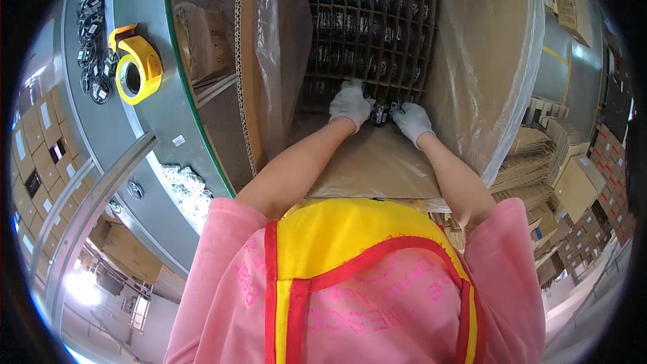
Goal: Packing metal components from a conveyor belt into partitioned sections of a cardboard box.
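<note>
Both my hands wear white gloves and reach down into a tall cardboard box (485,61) lined with clear plastic. A cardboard divider grid (364,10) stands inside, its cells filled with dark, shiny bundles that look like bagged cables. At the near end of the grid my left hand (352,104) has its fingers curled down at a cell; what they hold is hidden. To its right, my right hand (412,120) is closed, its fingertips at a small dark bundle. Between the two hands sits a dark glossy bundle (379,115), apparently in clear wrap.
Left of the box runs a grey worktable with a green edge (192,87). On it lie a yellow tape dispenser (141,71), black cables (94,34) and a pile of clear-bagged items (185,189). Flattened cardboard (539,162) is stacked at right, with cartons (610,155) beyond.
</note>
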Demonstrator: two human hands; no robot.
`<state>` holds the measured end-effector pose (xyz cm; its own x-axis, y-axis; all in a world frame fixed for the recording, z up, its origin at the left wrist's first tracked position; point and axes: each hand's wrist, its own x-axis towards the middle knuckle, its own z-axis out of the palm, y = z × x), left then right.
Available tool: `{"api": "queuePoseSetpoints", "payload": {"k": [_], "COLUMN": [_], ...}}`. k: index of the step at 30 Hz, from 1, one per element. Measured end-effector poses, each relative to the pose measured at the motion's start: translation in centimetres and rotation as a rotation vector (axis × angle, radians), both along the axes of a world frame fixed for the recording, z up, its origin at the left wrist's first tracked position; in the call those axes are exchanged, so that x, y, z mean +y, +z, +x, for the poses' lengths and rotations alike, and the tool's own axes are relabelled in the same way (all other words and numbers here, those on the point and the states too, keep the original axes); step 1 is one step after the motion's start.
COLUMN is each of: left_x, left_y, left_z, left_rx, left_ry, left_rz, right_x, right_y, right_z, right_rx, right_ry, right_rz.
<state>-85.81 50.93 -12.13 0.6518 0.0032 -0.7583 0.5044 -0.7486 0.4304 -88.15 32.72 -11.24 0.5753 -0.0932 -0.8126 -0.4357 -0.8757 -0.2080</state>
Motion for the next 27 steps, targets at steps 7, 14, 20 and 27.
{"api": "queuePoseSetpoints", "payload": {"k": [7, 14, 20, 27], "left_x": [-0.2, -0.9, -1.6, -1.1], "left_y": [-0.7, 0.6, -0.3, -1.0], "left_z": [-1.3, -1.1, -1.5, -0.3], "left_rx": [-0.080, -0.034, -0.052, 0.140], "left_ry": [-0.108, -0.322, -0.338, -0.082], "left_rz": [-0.050, 0.002, 0.018, -0.070], "right_x": [-0.1, 0.0, 0.1, 0.2], "right_y": [0.3, 0.7, 0.7, 0.7], "right_z": [0.6, 1.2, 1.4, 1.1], "right_rx": [0.001, 0.060, 0.084, -0.013], "right_ry": [-0.044, -0.036, -0.033, -0.005], "right_rz": [-0.058, -0.090, -0.065, -0.038]}}
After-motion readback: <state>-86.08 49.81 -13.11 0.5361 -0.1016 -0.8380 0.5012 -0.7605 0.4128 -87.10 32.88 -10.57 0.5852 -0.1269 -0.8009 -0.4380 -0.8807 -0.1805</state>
